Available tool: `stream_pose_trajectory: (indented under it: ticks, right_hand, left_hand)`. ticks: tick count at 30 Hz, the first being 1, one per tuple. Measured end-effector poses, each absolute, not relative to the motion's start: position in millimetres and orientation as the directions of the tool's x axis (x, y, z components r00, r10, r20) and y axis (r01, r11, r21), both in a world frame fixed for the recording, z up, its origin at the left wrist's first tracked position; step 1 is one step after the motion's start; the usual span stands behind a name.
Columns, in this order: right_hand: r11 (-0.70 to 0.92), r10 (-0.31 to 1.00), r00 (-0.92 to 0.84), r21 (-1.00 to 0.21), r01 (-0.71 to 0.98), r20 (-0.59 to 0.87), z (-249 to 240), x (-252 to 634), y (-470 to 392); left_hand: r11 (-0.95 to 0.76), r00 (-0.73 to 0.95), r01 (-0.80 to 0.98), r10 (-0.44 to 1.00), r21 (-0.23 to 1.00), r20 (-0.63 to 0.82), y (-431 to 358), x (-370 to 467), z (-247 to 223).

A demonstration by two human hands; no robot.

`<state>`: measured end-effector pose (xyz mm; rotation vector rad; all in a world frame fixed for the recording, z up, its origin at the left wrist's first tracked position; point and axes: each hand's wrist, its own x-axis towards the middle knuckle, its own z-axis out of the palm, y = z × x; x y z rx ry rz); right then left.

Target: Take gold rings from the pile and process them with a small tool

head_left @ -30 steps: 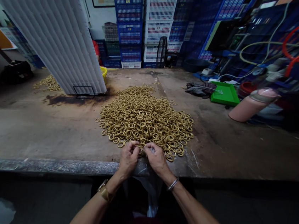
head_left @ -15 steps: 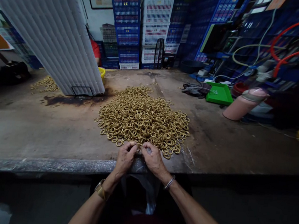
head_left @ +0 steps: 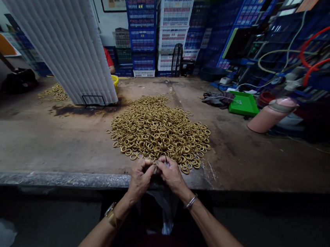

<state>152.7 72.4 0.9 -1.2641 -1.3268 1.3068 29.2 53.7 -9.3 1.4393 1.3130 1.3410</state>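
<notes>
A broad heap of brass-coloured rings [head_left: 160, 127] lies on the workbench in front of me. At its near edge, my left hand [head_left: 141, 176] is closed in a pinch, thumb against the fingers. My right hand [head_left: 171, 175] pinches too, its fingertips almost meeting those of the left. Whatever small piece is between the fingertips is mostly hidden and too small to name. A thin dark shape shows by the right forefinger. Both hands are just above the bench's front edge, with a few loose rings close to the right knuckles.
A tall stack of ribbed pale sheets [head_left: 58, 41] leans at the left, by a black wire stand [head_left: 93, 106]. To the right are a green tray [head_left: 243, 103], dark gloves [head_left: 217, 99] and a pink cylinder [head_left: 267, 118]. Crates [head_left: 177, 10] rise behind; another person's red sleeve [head_left: 108, 58] shows.
My left hand has turned a little and its thumb now points up beside the right fingertips. The right fingers have shifted slightly. The whole view has moved a bit; the heap looks unchanged.
</notes>
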Motion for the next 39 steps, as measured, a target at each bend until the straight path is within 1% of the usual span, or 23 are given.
stream_pose_trajectory:
  ticks: [3,6,12,14,17,20,22,24,26,28,29,31,34,39]
  right_hand:
    - [-0.072,0.991,-0.106,-0.994,0.084,-0.081,0.9,152.6,72.2]
    - [-0.055,0.991,-0.112,-0.993,0.106,-0.067,2.5,152.2,72.1]
    - [-0.040,0.993,-0.107,-0.987,0.156,-0.057,7.3,150.6,72.7]
    - [-0.038,0.991,-0.122,-0.989,0.141,-0.055,7.4,149.6,73.6]
    - [-0.032,0.986,-0.160,-0.993,0.112,-0.050,5.9,148.2,76.0]
    - [-0.010,0.984,-0.176,-0.990,0.140,-0.035,3.5,148.7,78.6]
    - [0.039,0.987,-0.160,-0.973,0.227,0.002,1.5,150.4,79.3]
    - [0.145,0.982,-0.165,-0.917,0.371,0.089,-0.9,152.6,78.4]
    - [0.277,0.956,-0.236,-0.807,0.522,0.175,-3.2,154.4,75.8]
    - [0.370,0.922,-0.334,-0.693,0.619,0.194,-4.0,154.9,72.2]
    - [0.394,0.911,-0.367,-0.654,0.646,0.186,-3.7,154.6,70.4]
    - [0.415,0.901,-0.398,-0.613,0.672,0.173,-1.7,153.6,67.7]
    - [0.418,0.900,-0.403,-0.587,0.693,0.165,1.2,153.0,67.1]
    - [0.355,0.925,-0.367,-0.579,0.734,0.100,-1.7,157.3,73.0]
  left_hand:
    - [-0.086,-0.043,0.068,0.995,0.994,0.089,51.2,29.5,-4.2]
    - [0.003,0.045,-0.005,0.999,1.000,-0.003,50.2,28.2,0.9]
    - [0.151,0.175,-0.063,0.975,0.987,-0.138,53.0,20.8,3.7]
    - [0.220,0.214,-0.148,0.959,0.964,-0.186,53.2,18.9,3.5]
    - [0.277,0.251,-0.326,0.947,0.904,-0.199,51.3,18.1,4.1]
    - [0.291,0.245,-0.415,0.948,0.862,-0.203,48.3,18.5,5.6]
    - [0.286,0.210,-0.427,0.954,0.858,-0.213,47.1,18.7,6.0]
    - [0.272,0.166,-0.411,0.961,0.870,-0.222,46.7,18.7,5.6]
    - [0.251,0.125,-0.375,0.967,0.892,-0.220,47.0,18.8,4.2]
    - [0.223,0.106,-0.334,0.974,0.916,-0.198,47.7,19.1,2.6]
    - [0.210,0.106,-0.313,0.977,0.926,-0.185,48.0,19.3,2.1]
    - [0.186,0.104,-0.270,0.981,0.945,-0.163,48.2,20.0,1.9]
    - [0.146,0.083,-0.228,0.988,0.963,-0.130,46.4,21.2,4.8]
    - [0.083,0.103,-0.249,0.993,0.965,-0.059,38.8,21.9,15.1]
